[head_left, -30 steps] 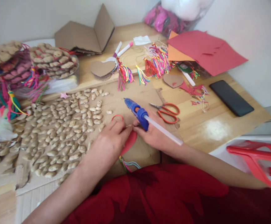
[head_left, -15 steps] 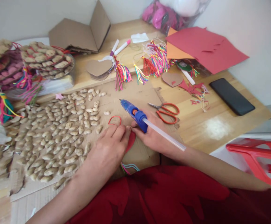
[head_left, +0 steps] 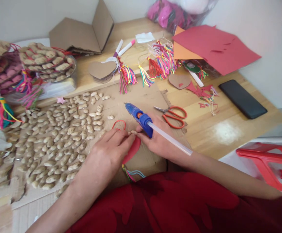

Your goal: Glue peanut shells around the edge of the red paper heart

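Observation:
A blue glue gun (head_left: 138,115) with a clear glue stick (head_left: 171,139) out of its back is held in my right hand (head_left: 159,137), its nozzle pointing up and left. My left hand (head_left: 114,145) lies over a red piece (head_left: 133,150), fingers bent and closed on what looks like a peanut (head_left: 132,132) at the piece's upper edge. My right fingertips touch there too. A red cord loop (head_left: 119,124) comes out above my left fingers, and a colourful tassel (head_left: 128,173) below the piece. The piece's left part is hidden under my left hand.
Many peanuts (head_left: 56,139) cover the cardboard (head_left: 150,97) to the left. Orange-handled scissors (head_left: 173,116) lie right of the glue gun. Further off are tassels (head_left: 161,61), cardboard hearts (head_left: 102,70), red paper (head_left: 218,47), a black phone (head_left: 243,98) and finished peanut pieces (head_left: 46,61).
My left hand has shifted slightly left and down, its fingers flatter, so more of the red piece and the peanut at its edge show. My right hand and the glue gun stay nearly still.

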Demonstrator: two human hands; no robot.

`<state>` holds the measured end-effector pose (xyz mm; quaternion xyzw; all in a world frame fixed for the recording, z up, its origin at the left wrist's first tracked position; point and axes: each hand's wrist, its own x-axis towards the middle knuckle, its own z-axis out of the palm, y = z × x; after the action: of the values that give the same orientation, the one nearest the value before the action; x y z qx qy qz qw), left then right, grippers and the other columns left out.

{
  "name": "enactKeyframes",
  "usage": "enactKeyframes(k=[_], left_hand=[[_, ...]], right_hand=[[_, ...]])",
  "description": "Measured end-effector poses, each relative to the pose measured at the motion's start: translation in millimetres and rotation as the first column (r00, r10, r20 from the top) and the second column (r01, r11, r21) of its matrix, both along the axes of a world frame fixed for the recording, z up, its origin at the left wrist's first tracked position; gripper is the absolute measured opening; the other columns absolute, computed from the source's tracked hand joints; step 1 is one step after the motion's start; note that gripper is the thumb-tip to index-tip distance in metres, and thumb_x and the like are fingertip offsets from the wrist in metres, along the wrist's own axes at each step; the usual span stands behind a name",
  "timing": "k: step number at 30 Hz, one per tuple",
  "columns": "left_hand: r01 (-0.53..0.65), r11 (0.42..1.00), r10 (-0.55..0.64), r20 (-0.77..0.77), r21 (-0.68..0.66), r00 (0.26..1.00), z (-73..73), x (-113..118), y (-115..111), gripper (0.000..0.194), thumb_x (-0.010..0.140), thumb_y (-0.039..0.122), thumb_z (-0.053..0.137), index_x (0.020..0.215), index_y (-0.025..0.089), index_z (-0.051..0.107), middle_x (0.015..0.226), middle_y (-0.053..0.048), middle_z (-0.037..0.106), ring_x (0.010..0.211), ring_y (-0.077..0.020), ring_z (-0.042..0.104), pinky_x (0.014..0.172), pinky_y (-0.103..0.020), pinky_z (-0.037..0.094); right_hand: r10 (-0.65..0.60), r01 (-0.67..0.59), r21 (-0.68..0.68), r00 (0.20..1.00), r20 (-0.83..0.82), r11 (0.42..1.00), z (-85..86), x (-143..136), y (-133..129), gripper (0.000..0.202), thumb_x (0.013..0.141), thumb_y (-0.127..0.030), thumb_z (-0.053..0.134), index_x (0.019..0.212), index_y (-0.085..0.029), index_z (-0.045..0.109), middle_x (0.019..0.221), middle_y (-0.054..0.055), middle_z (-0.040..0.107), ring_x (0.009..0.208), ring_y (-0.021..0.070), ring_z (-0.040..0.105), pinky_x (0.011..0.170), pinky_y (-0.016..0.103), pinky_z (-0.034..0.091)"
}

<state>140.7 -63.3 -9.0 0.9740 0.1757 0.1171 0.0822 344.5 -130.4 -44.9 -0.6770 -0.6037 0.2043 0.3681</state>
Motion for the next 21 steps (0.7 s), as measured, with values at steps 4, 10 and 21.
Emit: enactKeyframes(k=[4,10,21], left_hand=[[-0.003,0.999,0.005,-0.052,0.046,0.999,-4.6,2.5,0.5,0.031,0.101,0.01,0.056,0.128,0.016,0.07,0.108,-0.013,0.072,0.105,-0.0292,0.067,0.087,-0.043,0.059],[-0.007,0.98,0.025,-0.088,0.198,0.996,-8.8,6.1,-3.5,0.033,0.097,0.006,0.055,0.125,0.014,0.072,0.11,-0.015,0.071,0.109,-0.0332,0.065,0.087,-0.046,0.058],[0.006,0.97,0.012,-0.073,0.243,0.997,-3.4,12.6,0.2,0.027,0.099,0.007,0.053,0.114,0.016,0.074,0.102,-0.013,0.071,0.097,-0.0294,0.066,0.079,-0.042,0.057]], right_hand=[[0.004,-0.004,0.006,1.0,0.019,1.0,-0.6,1.3,1.5,0.024,0.089,-0.022,0.073,0.111,-0.024,0.064,0.106,0.007,0.075,0.102,0.0281,0.071,0.091,0.044,0.056],[0.012,-0.012,0.003,0.999,-0.031,1.0,3.2,3.7,0.9,0.019,0.09,-0.024,0.072,0.106,-0.025,0.063,0.098,0.004,0.076,0.096,0.0258,0.073,0.09,0.042,0.057],[-0.015,0.014,-0.023,0.998,-0.059,1.0,2.4,5.1,1.5,0.013,0.088,-0.022,0.07,0.096,-0.027,0.061,0.091,0.001,0.074,0.086,0.022,0.073,0.082,0.036,0.058]])
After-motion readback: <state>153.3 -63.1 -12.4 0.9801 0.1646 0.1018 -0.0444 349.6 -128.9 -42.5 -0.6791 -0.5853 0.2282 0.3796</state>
